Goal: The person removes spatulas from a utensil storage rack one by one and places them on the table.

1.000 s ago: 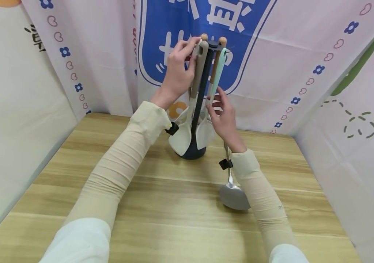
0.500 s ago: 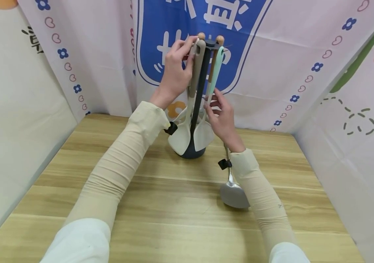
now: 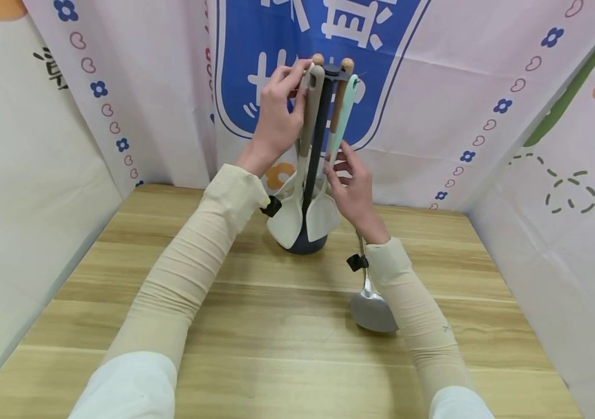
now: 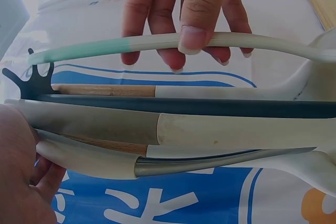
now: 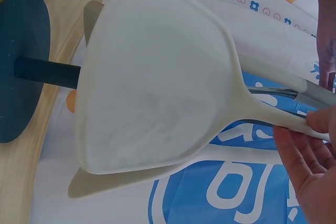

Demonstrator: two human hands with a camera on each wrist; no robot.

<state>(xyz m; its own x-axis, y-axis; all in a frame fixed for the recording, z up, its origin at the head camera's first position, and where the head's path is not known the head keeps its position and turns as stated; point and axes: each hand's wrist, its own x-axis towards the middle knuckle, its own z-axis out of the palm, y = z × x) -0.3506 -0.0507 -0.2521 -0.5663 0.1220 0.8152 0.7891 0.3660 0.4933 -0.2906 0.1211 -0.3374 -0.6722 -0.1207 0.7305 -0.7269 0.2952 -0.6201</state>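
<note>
Mint-handled spatula (image 4: 152, 42): smooth, slender, broad pale blade down, slightly tilted at right side of dark rack (image 3: 318, 137), handle end by hooks; whether hung, we cannot tell. Right hand (image 3: 352, 186): fingers pinch its neck. Left hand (image 3: 278, 119): fingers pinch end of cream-handled utensil (image 4: 86, 156), beside matte taupe-handled spatula (image 3: 305, 145). Nearer us, round-bladed metal turner (image 3: 373, 313) lies on grained tabletop (image 3: 255, 349). Creased printed cloth (image 3: 428, 116) hangs behind.
</note>
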